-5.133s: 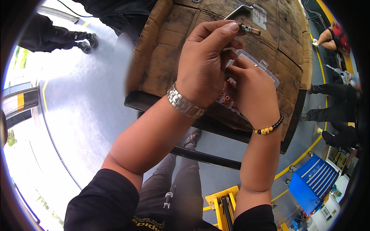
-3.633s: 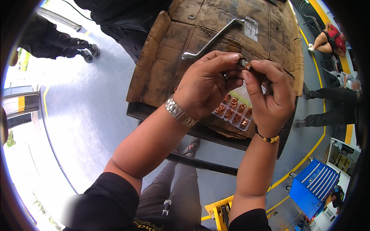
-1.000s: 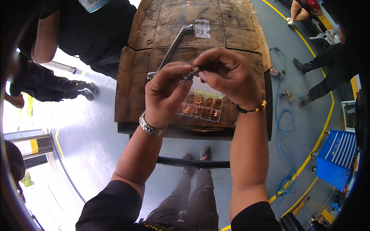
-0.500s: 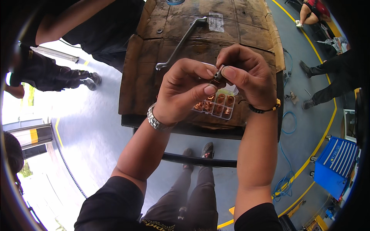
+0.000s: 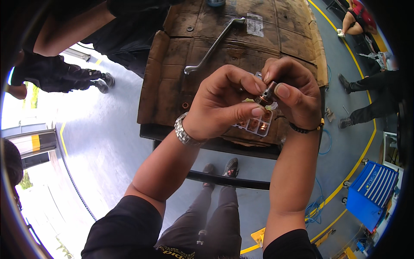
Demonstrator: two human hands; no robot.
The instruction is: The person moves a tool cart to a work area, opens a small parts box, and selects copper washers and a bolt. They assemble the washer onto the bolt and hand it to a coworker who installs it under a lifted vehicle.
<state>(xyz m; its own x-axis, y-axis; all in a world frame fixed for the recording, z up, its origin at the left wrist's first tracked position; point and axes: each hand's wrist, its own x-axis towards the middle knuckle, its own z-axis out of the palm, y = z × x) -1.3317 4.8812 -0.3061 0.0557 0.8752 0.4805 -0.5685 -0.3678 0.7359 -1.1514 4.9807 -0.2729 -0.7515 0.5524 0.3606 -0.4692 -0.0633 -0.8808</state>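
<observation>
Above the table, both hands are closed around a dark metal banjo bolt (image 5: 270, 90) with a hole in its side. My right hand (image 5: 299, 97) pinches its upper end between thumb and fingers. At the lower end, the thumb and forefinger of my left hand (image 5: 222, 97) close on either side, where a copper washer (image 5: 261, 101) sits around the bolt. Fingers partly hide this end. Below the hands, a clear compartment box (image 5: 263, 133) holds copper washers of several sizes; the hands cover much of it. A loose copper washer (image 5: 185, 105) lies left of my left hand.
A long offset ring wrench (image 5: 212, 51) lies on the cardboard-covered table (image 5: 172, 82), with a dark washer (image 5: 190, 29) and a paper label (image 5: 255, 25) near it. A co-worker's arm (image 5: 71, 32) is at the far left. A blue tool cabinet (image 5: 371, 194) stands right on the floor.
Both hands have moved slightly right with the bolt and now cover more of the box. The bolt shows more clearly, tilted between the fingers. The view has shifted a little.
</observation>
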